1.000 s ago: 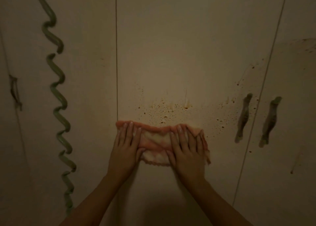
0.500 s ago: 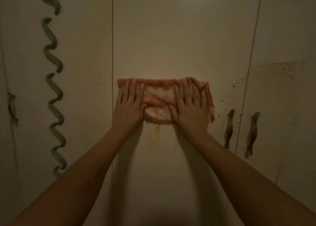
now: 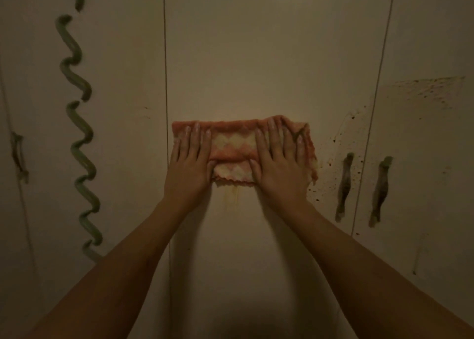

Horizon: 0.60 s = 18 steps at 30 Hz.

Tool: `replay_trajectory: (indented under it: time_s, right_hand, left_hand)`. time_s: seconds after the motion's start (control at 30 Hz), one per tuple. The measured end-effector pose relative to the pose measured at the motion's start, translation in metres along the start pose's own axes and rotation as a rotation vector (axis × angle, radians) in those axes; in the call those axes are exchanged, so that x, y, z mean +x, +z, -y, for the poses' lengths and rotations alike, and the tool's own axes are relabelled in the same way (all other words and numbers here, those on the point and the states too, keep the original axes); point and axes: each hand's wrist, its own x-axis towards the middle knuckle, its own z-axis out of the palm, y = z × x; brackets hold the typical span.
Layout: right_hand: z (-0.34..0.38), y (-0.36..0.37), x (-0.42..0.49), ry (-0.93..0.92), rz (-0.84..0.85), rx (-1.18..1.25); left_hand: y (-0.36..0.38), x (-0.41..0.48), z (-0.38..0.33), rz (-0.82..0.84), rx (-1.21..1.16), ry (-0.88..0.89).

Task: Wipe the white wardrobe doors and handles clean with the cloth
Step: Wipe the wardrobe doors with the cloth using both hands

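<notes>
A folded pink and cream cloth lies flat against the middle white wardrobe door. My left hand presses its left part with straight fingers. My right hand presses its right part the same way. A faint yellowish streak runs down the door just below the cloth. Brown speckles dot the door to the right of the cloth, beside two dirty vertical handles. The rightmost door carries a speckled brown patch.
A wavy green squiggle runs down the left door. Another dark handle sits at the far left edge. Thin vertical gaps separate the doors.
Both hands slid the cloth upward over the brown spatter that sat above it a second ago; that spatter is gone, leaving a faint streak. Since half a second ago they have hardly moved.
</notes>
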Motion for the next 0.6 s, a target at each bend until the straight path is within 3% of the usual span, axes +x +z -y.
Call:
replay_trajectory:
  time_s: [0.6]
  right_hand:
    - [0.036, 0.033, -0.173, -0.114, 0.142, 0.047]
  left_hand:
    - [0.065, -0.160, -0.009, 0.152, -0.019, 0.007]
